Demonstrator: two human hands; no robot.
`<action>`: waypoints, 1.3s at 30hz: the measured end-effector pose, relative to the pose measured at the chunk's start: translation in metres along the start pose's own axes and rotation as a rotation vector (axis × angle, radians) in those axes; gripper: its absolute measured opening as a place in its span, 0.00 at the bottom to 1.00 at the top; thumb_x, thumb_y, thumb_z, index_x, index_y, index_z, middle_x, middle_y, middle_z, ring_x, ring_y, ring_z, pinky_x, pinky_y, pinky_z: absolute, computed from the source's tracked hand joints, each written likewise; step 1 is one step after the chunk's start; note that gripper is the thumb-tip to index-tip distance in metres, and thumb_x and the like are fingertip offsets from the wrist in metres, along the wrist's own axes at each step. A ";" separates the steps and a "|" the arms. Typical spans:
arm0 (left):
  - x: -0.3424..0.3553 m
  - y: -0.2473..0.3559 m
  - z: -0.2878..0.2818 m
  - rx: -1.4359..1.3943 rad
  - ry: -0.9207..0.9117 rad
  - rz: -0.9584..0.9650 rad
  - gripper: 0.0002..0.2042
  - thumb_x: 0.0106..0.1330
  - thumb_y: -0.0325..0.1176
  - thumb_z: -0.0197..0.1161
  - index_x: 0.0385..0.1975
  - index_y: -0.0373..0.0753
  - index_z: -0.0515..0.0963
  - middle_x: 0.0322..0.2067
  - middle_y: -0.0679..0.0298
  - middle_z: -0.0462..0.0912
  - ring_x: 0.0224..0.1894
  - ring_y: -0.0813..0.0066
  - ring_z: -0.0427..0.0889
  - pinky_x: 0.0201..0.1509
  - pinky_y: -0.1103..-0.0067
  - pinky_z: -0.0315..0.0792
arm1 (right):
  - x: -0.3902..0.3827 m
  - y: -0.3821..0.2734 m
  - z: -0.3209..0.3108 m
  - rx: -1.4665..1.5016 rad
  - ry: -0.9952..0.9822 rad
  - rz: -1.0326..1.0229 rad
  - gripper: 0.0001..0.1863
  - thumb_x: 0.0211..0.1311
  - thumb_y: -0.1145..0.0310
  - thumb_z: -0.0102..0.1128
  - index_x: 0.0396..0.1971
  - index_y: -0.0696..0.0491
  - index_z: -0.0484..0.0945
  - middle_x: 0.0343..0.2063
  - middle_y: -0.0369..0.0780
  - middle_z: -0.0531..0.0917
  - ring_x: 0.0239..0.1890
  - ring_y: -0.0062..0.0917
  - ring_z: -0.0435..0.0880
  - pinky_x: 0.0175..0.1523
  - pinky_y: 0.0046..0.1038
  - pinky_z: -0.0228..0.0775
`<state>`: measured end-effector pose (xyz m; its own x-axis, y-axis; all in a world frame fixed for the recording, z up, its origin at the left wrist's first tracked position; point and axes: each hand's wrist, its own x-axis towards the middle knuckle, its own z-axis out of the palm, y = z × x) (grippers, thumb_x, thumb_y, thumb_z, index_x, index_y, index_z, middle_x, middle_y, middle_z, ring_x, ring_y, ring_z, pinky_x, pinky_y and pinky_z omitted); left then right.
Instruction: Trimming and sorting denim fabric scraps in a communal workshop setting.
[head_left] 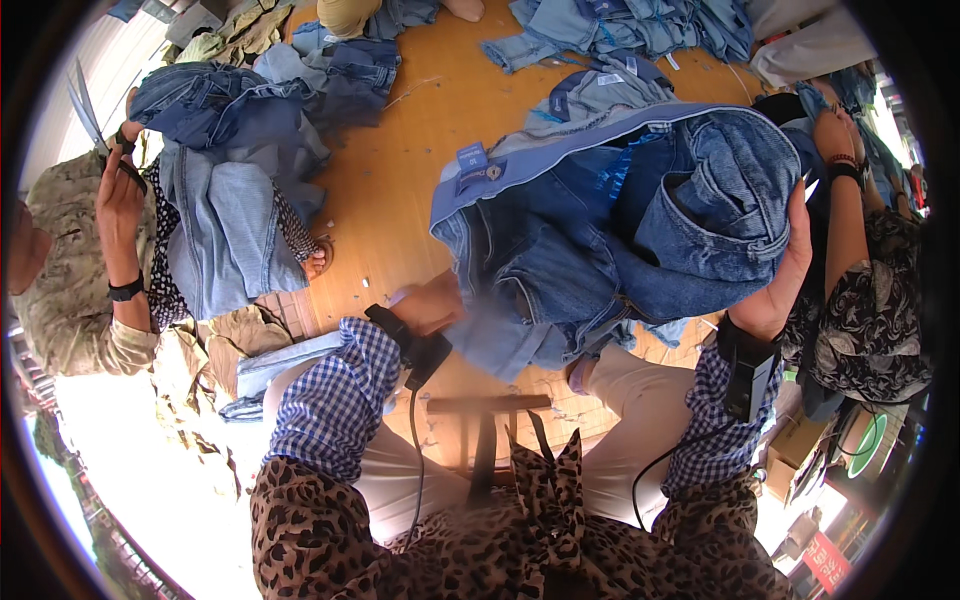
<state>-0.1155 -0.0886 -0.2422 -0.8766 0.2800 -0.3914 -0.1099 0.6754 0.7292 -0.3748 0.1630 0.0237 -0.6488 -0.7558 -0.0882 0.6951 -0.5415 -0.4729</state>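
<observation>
My right hand (pixel 775 280) grips a bunched pair of blue jeans (pixel 590 250) at its right side; a small white pointed sliver shows by the fingertips, too small to name. The jeans are raised in front of me, with a paler waistband lining and a blue label (pixel 470 160) facing up. My left hand (pixel 430 300), smeared by motion, is low at the jeans' left edge, beside a blurred light-blue part of the denim; I cannot make out its grip. Both my wrists carry black devices with cables, over blue checked sleeves.
Denim garments (pixel 620 30) lie across the wooden floor (pixel 420 130). At left, a co-worker (pixel 80 250) holds scissors (pixel 85 105) by a denim pile (pixel 220 200). At right, another person's hand (pixel 835 135) is on dark denim. A cardboard box (pixel 795 450) and green basin (pixel 865 445) sit at lower right.
</observation>
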 end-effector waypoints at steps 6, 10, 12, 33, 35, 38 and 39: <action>-0.015 0.047 -0.041 -1.577 0.441 0.078 0.22 0.65 0.30 0.54 0.60 0.41 0.63 0.55 0.61 0.73 0.55 0.71 0.72 0.59 0.73 0.66 | 0.007 -0.005 -0.026 -0.057 0.142 0.004 0.16 0.66 0.62 0.50 0.47 0.56 0.75 0.46 0.43 0.80 0.48 0.32 0.80 0.56 0.36 0.69; -0.030 0.116 -0.104 -1.889 0.468 0.046 0.16 0.66 0.35 0.57 0.50 0.35 0.71 0.48 0.56 0.76 0.52 0.67 0.74 0.56 0.71 0.68 | 0.003 -0.014 -0.037 -0.191 0.266 -0.038 0.12 0.63 0.66 0.55 0.43 0.54 0.77 0.40 0.39 0.83 0.39 0.24 0.83 0.42 0.27 0.76; -0.036 0.119 -0.105 -1.760 0.454 -0.090 0.17 0.65 0.35 0.58 0.50 0.35 0.71 0.47 0.56 0.77 0.49 0.67 0.76 0.55 0.71 0.69 | -0.001 -0.009 -0.022 -0.378 0.302 -0.097 0.08 0.61 0.65 0.58 0.38 0.51 0.77 0.33 0.33 0.82 0.30 0.18 0.80 0.30 0.20 0.66; -0.096 0.135 -0.170 -0.665 1.272 -0.152 0.12 0.60 0.22 0.49 0.40 0.34 0.77 0.32 0.67 0.76 0.32 0.83 0.70 0.37 0.88 0.62 | 0.017 0.011 -0.030 -1.445 0.568 -0.417 0.13 0.59 0.62 0.59 0.28 0.58 0.74 0.18 0.28 0.73 0.20 0.15 0.67 0.26 0.22 0.58; -0.099 0.130 -0.172 -0.614 1.247 -0.121 0.11 0.61 0.23 0.50 0.40 0.36 0.77 0.34 0.68 0.77 0.34 0.84 0.71 0.36 0.89 0.63 | 0.017 0.011 -0.029 -1.479 0.518 -0.405 0.13 0.59 0.62 0.59 0.30 0.59 0.75 0.18 0.29 0.73 0.20 0.14 0.67 0.27 0.21 0.58; -0.095 0.134 -0.168 -0.510 1.228 -0.079 0.10 0.60 0.22 0.51 0.38 0.37 0.77 0.32 0.69 0.76 0.32 0.84 0.70 0.33 0.89 0.63 | 0.012 0.013 -0.017 -1.574 0.381 -0.423 0.09 0.58 0.66 0.59 0.33 0.57 0.79 0.19 0.33 0.76 0.22 0.16 0.69 0.29 0.22 0.61; -0.093 0.137 -0.168 -0.450 1.242 -0.053 0.09 0.58 0.21 0.50 0.35 0.35 0.77 0.28 0.68 0.75 0.27 0.84 0.67 0.31 0.87 0.61 | 0.011 0.014 -0.011 -1.632 0.287 -0.472 0.06 0.57 0.70 0.59 0.32 0.54 0.81 0.20 0.37 0.79 0.23 0.17 0.71 0.30 0.25 0.64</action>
<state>-0.1276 -0.1367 -0.0111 -0.6834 -0.7097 0.1708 -0.0906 0.3146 0.9449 -0.3758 0.1511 0.0067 -0.8448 -0.4707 0.2543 -0.4475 0.3611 -0.8182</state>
